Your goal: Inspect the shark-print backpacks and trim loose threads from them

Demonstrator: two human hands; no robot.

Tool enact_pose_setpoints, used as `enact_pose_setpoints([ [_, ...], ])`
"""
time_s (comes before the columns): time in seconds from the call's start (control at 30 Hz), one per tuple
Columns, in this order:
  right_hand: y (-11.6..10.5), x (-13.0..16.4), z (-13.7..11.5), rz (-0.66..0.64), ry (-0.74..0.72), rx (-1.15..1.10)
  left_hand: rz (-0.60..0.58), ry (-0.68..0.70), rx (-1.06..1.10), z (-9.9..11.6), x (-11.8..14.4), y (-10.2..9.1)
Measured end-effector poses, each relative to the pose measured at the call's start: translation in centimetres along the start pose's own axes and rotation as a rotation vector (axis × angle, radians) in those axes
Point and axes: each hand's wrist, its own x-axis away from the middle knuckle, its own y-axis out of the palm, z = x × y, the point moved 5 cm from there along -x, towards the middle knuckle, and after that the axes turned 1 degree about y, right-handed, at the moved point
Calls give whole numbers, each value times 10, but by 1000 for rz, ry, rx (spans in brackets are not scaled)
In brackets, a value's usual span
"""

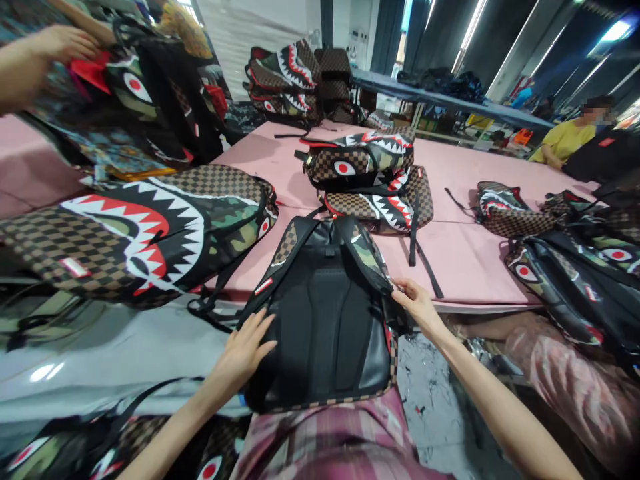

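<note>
Left hand: flat, fingers spread, pressed on black back panel of backpack. Right hand: pinching right edge of same backpack beside camouflage strap. Backpack face down between both hands, overhanging near edge of pink table. Beyond hands: two stacked shark-mouth backpacks.

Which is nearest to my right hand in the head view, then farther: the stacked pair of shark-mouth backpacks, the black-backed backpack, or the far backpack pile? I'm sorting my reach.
From the right hand:
1. Black-backed backpack, touched at its right strap.
2. Stacked pair of shark-mouth backpacks, mid-table, straight ahead.
3. Far backpack pile, at the table's back edge, ahead and left.
</note>
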Motion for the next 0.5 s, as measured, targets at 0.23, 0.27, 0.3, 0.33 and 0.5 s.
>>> enact_pose_setpoints([
  [0.23, 23, 123, 72, -334, 329, 61, 20, 156, -83, 14, 92, -9],
  [0.27, 32, 134, 77, -375, 342, 92, -4, 169, -87, 23, 85, -8],
  [0.3, 38, 140, 81, -369, 340, 117, -17, 186, -76, 32, 75, -7],
  [0.33, 40, 143, 83, -325, 330, 129, -24, 216, -63, 41, 64, -5],
  [0.5, 4, 126, 80, 177, 211, 11, 77, 491, -21, 96, 20, 0],
])
